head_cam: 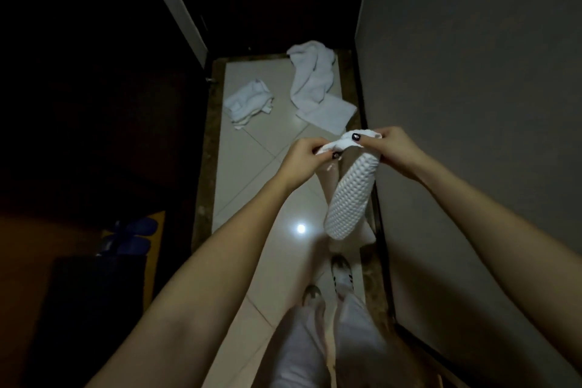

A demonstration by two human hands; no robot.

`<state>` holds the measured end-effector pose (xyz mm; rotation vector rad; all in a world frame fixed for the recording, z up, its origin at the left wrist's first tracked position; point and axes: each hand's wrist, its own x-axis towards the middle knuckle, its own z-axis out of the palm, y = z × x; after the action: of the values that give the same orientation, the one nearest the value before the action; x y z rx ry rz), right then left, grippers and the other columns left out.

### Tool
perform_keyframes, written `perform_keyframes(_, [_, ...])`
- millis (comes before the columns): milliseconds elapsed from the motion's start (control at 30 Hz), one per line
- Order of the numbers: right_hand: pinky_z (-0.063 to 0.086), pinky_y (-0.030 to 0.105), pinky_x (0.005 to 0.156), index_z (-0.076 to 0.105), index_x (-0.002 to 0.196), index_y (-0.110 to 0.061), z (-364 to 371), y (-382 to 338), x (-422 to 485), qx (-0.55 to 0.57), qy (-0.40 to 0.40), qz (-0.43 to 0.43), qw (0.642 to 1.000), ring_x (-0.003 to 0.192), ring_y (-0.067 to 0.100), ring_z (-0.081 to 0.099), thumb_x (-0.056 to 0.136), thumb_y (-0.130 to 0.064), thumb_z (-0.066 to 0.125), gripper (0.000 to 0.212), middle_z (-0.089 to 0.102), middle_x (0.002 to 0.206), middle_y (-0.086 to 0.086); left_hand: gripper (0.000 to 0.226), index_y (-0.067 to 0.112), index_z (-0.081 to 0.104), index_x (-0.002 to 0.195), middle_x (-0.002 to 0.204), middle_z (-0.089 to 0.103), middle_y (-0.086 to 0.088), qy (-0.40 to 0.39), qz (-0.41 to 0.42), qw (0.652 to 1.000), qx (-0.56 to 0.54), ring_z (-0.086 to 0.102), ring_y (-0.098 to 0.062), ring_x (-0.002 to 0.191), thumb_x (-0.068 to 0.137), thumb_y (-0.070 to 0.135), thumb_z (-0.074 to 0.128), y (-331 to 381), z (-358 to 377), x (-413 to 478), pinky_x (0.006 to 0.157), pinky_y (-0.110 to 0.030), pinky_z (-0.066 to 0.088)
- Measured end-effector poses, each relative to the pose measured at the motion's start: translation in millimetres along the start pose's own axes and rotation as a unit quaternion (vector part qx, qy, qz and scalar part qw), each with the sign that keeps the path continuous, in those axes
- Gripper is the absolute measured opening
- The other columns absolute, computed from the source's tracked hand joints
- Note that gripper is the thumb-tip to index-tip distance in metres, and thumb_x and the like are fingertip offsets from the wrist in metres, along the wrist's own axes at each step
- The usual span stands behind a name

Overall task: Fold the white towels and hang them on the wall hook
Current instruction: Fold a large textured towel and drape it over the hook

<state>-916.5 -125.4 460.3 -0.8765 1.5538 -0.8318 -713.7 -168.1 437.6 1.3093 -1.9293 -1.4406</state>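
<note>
- Shoes [341, 272] stand on the floor [245, 173], close by
- The left hand [304, 157] pinches one top end of a bumpy towel [349, 195], fingers curled tight
- The right hand [392, 148] pinches the other end, and the towel hangs down
- Far off, a pile [250, 102] and a loose towel [311, 77] lie on the floor

- Glossy pale tiled floor [252, 173], diagonal grout lines; a narrow strip running away from the camera.
- Round white glare spot [301, 228] on the tiles, near mid-frame.
- Brown mottled stone border [204, 167] edging the tiles on the left, far and right sides.
- Plain grey wall [472, 72] along the right.
- Pale slanted door-frame strip [176, 3], upper left; dark beyond it.
- Pair of blue slippers [132, 233] at left, on a yellow-orange mat [156, 220].
- Black rectangular object [94, 293] just below the slippers; detail too dark to tell.
- Two light sneakers [341, 271] and pale trouser legs [356, 324] at bottom centre.
</note>
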Motion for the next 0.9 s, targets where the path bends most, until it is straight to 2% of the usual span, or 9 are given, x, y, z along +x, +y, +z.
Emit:
perform_keyframes(133, [0.054, 0.035, 0.077, 0.071, 0.096, 0.004, -17, -43, -22, -0.068, -0.045, -0.037, 0.996, 0.08, 0.019, 0.07, 0.085, -0.013, 0.072, 0.021, 0.073, 0.092, 0.016, 0.021, 0.002, 0.062, 0.078, 0.067, 0.052, 0.003, 0.039, 0.035, 0.998, -0.03, 0.045, -0.005, 0.062, 0.091, 0.018, 0.062, 60, -37, -7, 0.058, -0.026, 0.034])
perform_keyframes(267, [0.049, 0.026, 0.067, 0.074, 0.089, -0.002, -28, -86, -36, -0.162, -0.033, -0.112, 0.98, 0.074, 0.014, 0.064, 0.081, -0.009, 0.074, 0.011, 0.071, 0.085, 0.011, 0.019, 0.02, 0.058, 0.075, 0.065, 0.054, 0.013, 0.073, 0.068, 0.994, -0.041, 0.049, 0.006, 0.057, 0.093, 0.02, 0.059, 114, -67, -18, 0.053, -0.011, 0.036])
perform_keyframes(333, [0.045, 0.026, 0.066, 0.073, 0.086, -0.005, -30, -106, -42, -0.186, -0.033, -0.144, 0.971, 0.074, 0.013, 0.061, 0.083, -0.009, 0.072, 0.004, 0.069, 0.082, 0.009, 0.011, 0.019, 0.064, 0.083, 0.07, 0.063, 0.012, 0.079, 0.076, 0.991, -0.071, 0.058, 0.003, 0.063, 0.093, 0.019, 0.059, 138, -80, -27, 0.058, -0.011, 0.043])
perform_keyframes(467, [0.037, 0.03, 0.061, 0.069, 0.084, 0.009, -29, -147, -46, -0.213, -0.027, -0.202, 0.956, 0.068, 0.015, 0.053, 0.089, -0.017, 0.067, 0.026, 0.06, 0.071, 0.008, 0.014, 0.01, 0.065, 0.094, 0.08, 0.064, 0.002, 0.091, 0.105, 0.988, -0.071, 0.061, -0.008, 0.072, 0.096, 0.02, 0.056, 179, -116, -41, 0.065, -0.021, 0.046])
perform_keyframes(533, [0.041, 0.025, 0.056, 0.072, 0.078, -0.001, -26, -176, -48, -0.203, -0.035, -0.223, 0.953, 0.061, 0.008, 0.055, 0.089, -0.023, 0.068, 0.026, 0.062, 0.065, 0.001, 0.017, 0.007, 0.062, 0.098, 0.085, 0.06, -0.003, 0.096, 0.111, 0.987, -0.06, 0.056, -0.014, 0.077, 0.097, 0.023, 0.054, 197, -140, -50, 0.068, -0.028, 0.044])
perform_keyframes(633, [0.041, 0.016, 0.046, 0.068, 0.062, -0.014, -16, -225, -50, -0.191, -0.059, -0.261, 0.945, 0.048, 0.003, 0.055, 0.088, -0.036, 0.069, 0.033, 0.061, 0.053, -0.008, 0.025, 0.013, 0.057, 0.095, 0.086, 0.057, -0.002, 0.138, 0.118, 0.982, -0.051, 0.054, -0.013, 0.078, 0.088, 0.037, 0.055, 221, -176, -65, 0.069, -0.029, 0.043])
perform_keyframes(733, [0.034, 0.018, 0.044, 0.057, 0.054, -0.014, 6, -271, -48, -0.191, -0.085, -0.316, 0.925, 0.045, 0.009, 0.046, 0.089, -0.043, 0.065, 0.046, 0.051, 0.05, -0.003, 0.028, 0.02, 0.056, 0.092, 0.087, 0.061, 0.006, 0.202, 0.137, 0.969, -0.025, 0.06, -0.005, 0.076, 0.083, 0.045, 0.066, 240, -210, -78, 0.069, -0.026, 0.05])
perform_keyframes(800, [0.027, 0.023, 0.045, 0.053, 0.06, -0.011, 21, -297, -47, -0.197, -0.095, -0.355, 0.909, 0.047, 0.015, 0.038, 0.089, -0.05, 0.06, 0.05, 0.043, 0.054, 0.006, 0.038, 0.03, 0.055, 0.094, 0.093, 0.063, 0.008, 0.231, 0.142, 0.962, 0.027, 0.063, -0.004, 0.08, 0.071, 0.05, 0.077, 249, -231, -89, 0.071, -0.024, 0.053])
perform_keyframes(900, [0.02, 0.021, 0.039, 0.039, 0.051, -0.019, 43, -330, -46, -0.182, -0.106, -0.396, 0.894, 0.039, 0.007, 0.029, 0.09, -0.05, 0.058, 0.054, 0.035, 0.045, -0.007, 0.048, 0.038, 0.049, 0.099, 0.097, 0.062, 0.012, 0.271, 0.125, 0.94, 0.164, 0.061, -0.003, 0.086, 0.064, 0.047, 0.081, 259, -256, -103, 0.071, -0.022, 0.05])
